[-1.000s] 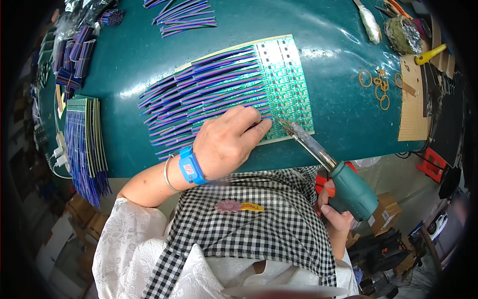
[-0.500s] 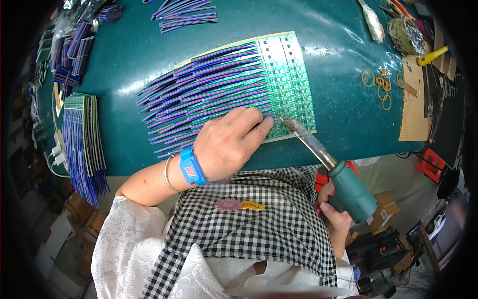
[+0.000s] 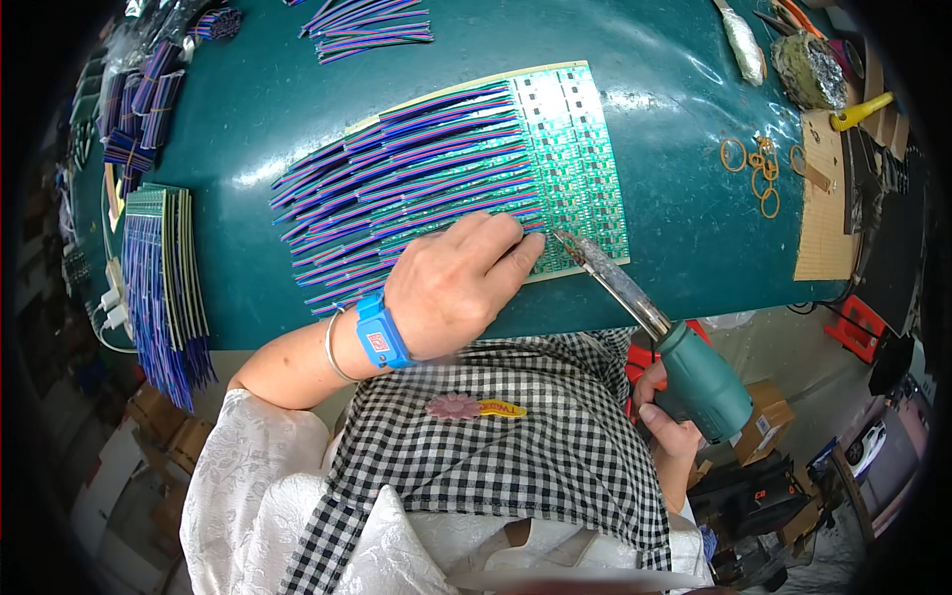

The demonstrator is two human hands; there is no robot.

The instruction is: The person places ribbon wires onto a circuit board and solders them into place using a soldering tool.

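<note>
The green circuit panel [image 3: 580,164] lies flat on the teal bench [image 3: 684,228], mid-soldering by the look of it — left hand [image 3: 458,283] pressing the ribbon wires [image 3: 416,188] down, right hand [image 3: 666,421] gripping the soldering iron [image 3: 650,322] — so the next joint calls for a steady tip at the pad row.

Green circuit board panel [image 3: 580,159] lying flat near the middle of the desk, its lower corner close to the desk's near edge. Rows of purple-and-blue ribbon wires [image 3: 407,188] fanned out from its left side, flat on the desk. Soldering iron [image 3: 659,332] with teal handle, slanted, metal tip touching the panel's lower edge.
</note>
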